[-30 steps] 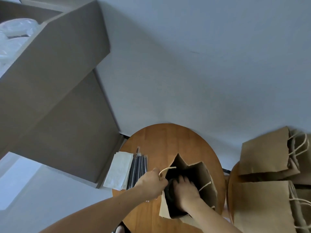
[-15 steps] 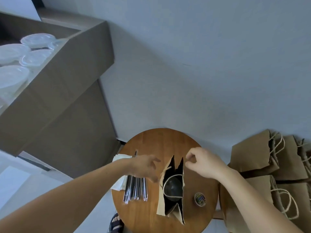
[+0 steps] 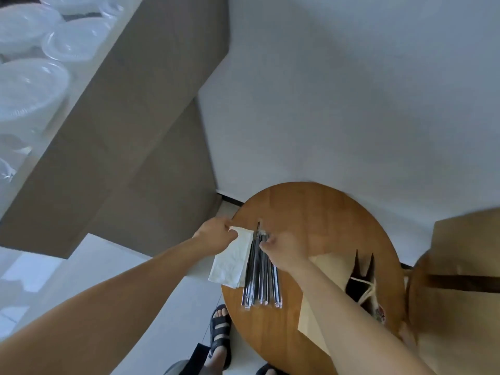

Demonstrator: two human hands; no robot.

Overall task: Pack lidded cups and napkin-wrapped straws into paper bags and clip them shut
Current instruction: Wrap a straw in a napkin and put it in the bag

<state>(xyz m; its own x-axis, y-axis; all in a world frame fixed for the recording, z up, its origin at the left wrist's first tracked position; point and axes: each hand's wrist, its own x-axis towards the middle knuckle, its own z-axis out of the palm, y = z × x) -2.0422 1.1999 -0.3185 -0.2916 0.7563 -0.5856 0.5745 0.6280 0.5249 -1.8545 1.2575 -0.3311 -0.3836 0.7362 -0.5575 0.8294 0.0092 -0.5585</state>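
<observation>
two hands are working over the left part of a round wooden table [image 3: 332,212]. our left hand [image 3: 216,235] is pinching the far corner of a stack of white napkins [image 3: 230,262], with thumb and fingers closing narrowly on the paper. the napkins are lying at the table's left edge and partly hanging over it. just to their right, and touching them, a bundle of wrapped straws [image 3: 261,277] is lying lengthwise from far to near. our right hand [image 3: 284,250] is sitting at the far end of that bundle with its fingers curling onto the straw tips. we cannot tell whether it is gripping one straw or several. further right on the table an open paper bag [image 3: 332,262] is standing with its mouth gaping and a twine handle [image 3: 365,286] drooping across the opening. its inside is showing dark, and we cannot make out what is in it. at the right edge more brown bags [image 3: 465,253] are lying blurred. far left, clear plastic lids [image 3: 29,85] are sitting on a counter. near us, a foot in a black sandal [image 3: 220,331] is standing on the pale floor.
</observation>
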